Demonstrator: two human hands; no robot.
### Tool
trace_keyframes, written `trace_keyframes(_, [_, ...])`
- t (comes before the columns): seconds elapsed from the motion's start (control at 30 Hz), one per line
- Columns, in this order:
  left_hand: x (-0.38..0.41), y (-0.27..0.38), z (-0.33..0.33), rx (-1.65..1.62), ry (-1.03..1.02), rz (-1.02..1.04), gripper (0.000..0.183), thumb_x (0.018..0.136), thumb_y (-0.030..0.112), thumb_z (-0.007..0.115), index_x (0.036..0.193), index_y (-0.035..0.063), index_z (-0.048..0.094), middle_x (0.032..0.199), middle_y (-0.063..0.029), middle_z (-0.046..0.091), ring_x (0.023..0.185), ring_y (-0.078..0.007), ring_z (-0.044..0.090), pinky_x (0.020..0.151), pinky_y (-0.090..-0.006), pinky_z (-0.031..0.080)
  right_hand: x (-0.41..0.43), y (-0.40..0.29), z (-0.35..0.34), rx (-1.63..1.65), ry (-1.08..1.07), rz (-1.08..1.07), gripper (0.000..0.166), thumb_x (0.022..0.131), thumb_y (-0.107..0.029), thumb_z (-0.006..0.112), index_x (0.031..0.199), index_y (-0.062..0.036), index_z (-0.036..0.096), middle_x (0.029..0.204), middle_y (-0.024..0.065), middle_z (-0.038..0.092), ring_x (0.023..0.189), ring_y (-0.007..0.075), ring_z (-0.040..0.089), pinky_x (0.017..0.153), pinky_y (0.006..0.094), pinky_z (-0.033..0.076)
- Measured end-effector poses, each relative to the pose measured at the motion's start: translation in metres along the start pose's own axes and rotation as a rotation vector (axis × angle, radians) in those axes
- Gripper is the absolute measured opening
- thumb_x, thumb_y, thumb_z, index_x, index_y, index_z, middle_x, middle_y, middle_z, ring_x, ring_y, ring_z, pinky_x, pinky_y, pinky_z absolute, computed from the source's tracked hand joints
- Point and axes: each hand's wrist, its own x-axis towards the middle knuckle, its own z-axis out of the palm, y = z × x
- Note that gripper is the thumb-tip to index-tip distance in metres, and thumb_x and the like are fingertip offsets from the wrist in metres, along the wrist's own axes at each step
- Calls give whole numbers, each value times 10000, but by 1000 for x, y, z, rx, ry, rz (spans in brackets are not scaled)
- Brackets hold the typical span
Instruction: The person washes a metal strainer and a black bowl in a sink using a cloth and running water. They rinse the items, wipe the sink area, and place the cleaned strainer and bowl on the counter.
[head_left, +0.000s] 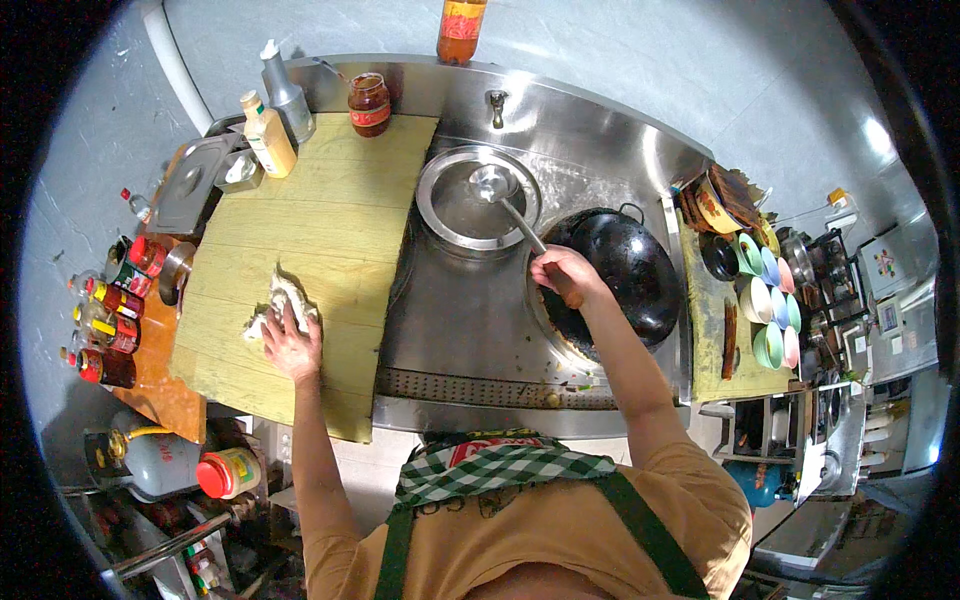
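Observation:
My right hand (564, 271) grips the wooden handle of a metal ladle (516, 214), whose bowl rests in a round steel basin (429, 187) set in the stainless cooktop (457, 322). Beside that forearm a black wok (637, 270) lies tilted over the burner at the right. On the yellow wooden board (247, 225) at the left, my left hand (291, 346) lies palm down on a crumpled white cloth (289, 296); whether its fingers grip the cloth is hard to see.
A squeeze bottle (268, 139) and a jar of red sauce (369, 105) stand at the board's back edge. Colored bowls (755, 300) crowd the right counter. Sauce bottles (112, 330) line the far left. A faucet (496, 107) juts from the back wall; food scraps lie by the perforated strip (480, 391).

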Motion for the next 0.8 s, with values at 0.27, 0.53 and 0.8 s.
trace_keyframes(0.27, [0, -4, 4, -8, 30, 8, 480, 723, 445, 491, 1150, 226, 475, 1222, -94, 396, 1118, -325, 359, 821, -485, 364, 52, 18, 22, 89, 31, 56, 168, 816, -113, 457, 674, -29, 485, 532, 41, 467, 445, 161, 457, 419, 285, 397])
trace_keyframes(0.53, [-2, -4, -1, -36, 44, 18, 457, 740, 421, 495, 1152, 224, 475, 1228, -96, 397, 1108, -328, 372, 822, -484, 369, 70, 36, 36, 19, 69, -31, 145, 762, -80, 484, 627, -28, 479, 536, 51, 471, 454, 166, 456, 416, 281, 385])
trace_keyframes(0.8, [1, 1, 1, -19, 16, 26, 480, 729, 426, 507, 1162, 222, 462, 1227, -101, 397, 1118, -331, 363, 812, -493, 374, 84, 30, 66, -458, 220, -70, 95, 662, -40, 500, 593, 26, 500, 503, 109, 498, 408, 207, 504, 363, 328, 392])
